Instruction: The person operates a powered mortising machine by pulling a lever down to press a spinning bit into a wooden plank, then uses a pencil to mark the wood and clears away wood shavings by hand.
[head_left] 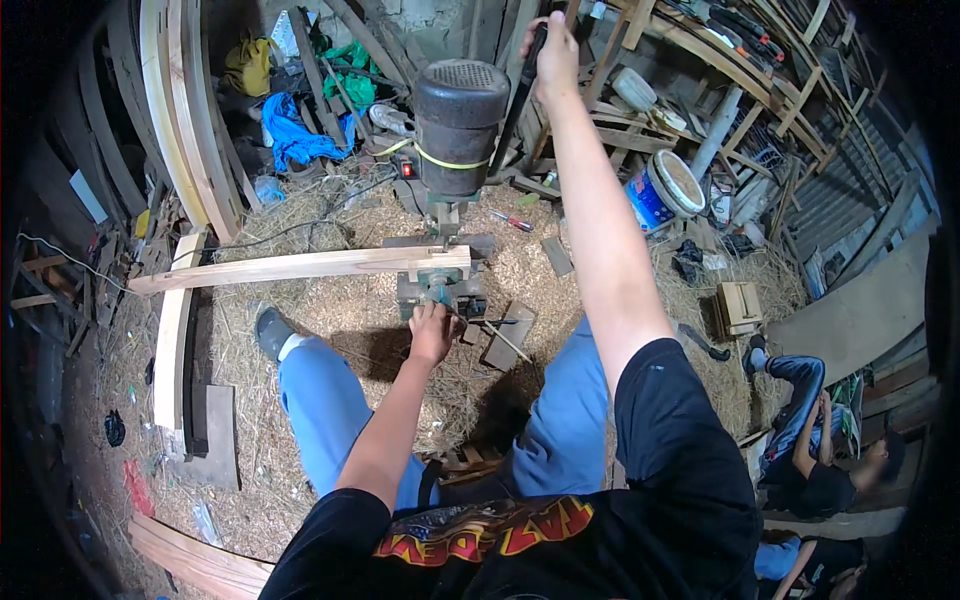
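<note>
In front of me stands a mortising machine with a dark round motor (460,125) bound by a yellow strap. My right hand (556,65) is raised at the far side, wrapped round the machine's long black lever (521,95). Low at the machine's front, my left hand (432,332) is closed at the greenish vise (438,283); what its fingers hold is hidden. A long pale timber (320,264) lies across the vise, under the motor head, and reaches out to the left. Its left part crosses another timber (178,330).
Shavings and straw cover the floor. A red-handled screwdriver (513,221) lies behind the vise, and a small board (508,337) at its right front. Tall planks (178,120) lean at left. A paint bucket (668,188) stands at right; another person (815,450) sits at far right.
</note>
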